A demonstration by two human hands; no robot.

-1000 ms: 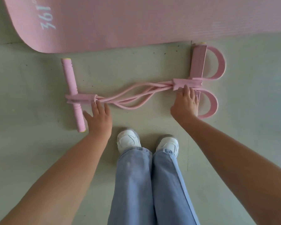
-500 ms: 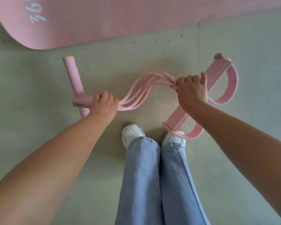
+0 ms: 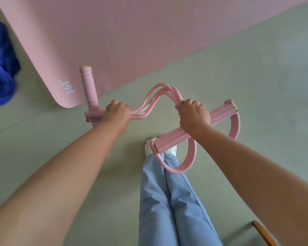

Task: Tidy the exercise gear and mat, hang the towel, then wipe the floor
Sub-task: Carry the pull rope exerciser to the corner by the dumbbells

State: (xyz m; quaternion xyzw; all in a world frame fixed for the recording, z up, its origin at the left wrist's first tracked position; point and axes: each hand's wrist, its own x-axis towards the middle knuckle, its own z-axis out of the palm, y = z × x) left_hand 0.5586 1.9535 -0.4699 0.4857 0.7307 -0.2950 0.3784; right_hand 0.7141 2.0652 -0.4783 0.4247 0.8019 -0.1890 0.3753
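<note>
Floor [image 3: 247, 82]: pale green, smooth, faint seam lines, a few dark specks near the mat edge.

Mat [image 3: 132, 32]: pink, ribbed, laid flat across the upper part of the view, rounded corner at lower left with pale printed digits.

Blue cloth [image 3: 0, 64]: crumpled on the floor at the left edge, just beside the mat.

Puller [image 3: 160, 98]: pink, lifted off the floor, held in both hands in front of the legs. Tubes bowed up in a slack arch between the hands. Grip bar [image 3: 88, 86] at left, upright, yellow cap on top, overlapping the mat corner. Foot bar [image 3: 219, 113] at right, tilted, low end over the shoes, two strap loops hanging under it.

Left hand [image 3: 116, 114]: fingers curled tight round the tube ends at the grip-bar joint.

Right hand [image 3: 194, 115]: fingers wrapped closed round the middle of the foot bar, where the tubes join.

Legs [image 3: 167, 201]: blue jeans, white shoes [image 3: 148, 146], standing on bare floor.

Wooden edge [image 3: 263, 233]: orange-brown, bottom right corner; kind of object not clear.
</note>
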